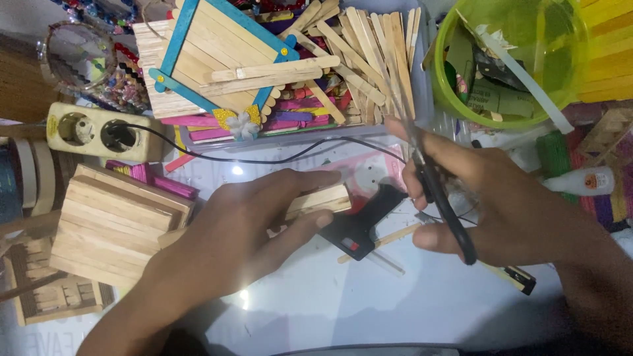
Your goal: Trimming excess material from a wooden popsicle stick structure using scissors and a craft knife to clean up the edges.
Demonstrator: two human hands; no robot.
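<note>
White craft table (316, 303), cluttered. Your left hand (244, 237) pinches a stick bundle (320, 200), just left of the glue gun (359, 227). Your right hand (508, 204) grips scissors (435, 184); blades near its cord (277, 158) could nick it.

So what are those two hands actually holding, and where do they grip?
The left hand pinches a small panel of wooden sticks by its near end, fingers on top, thumb underneath. The right hand holds black scissors by the handle loops.
</note>
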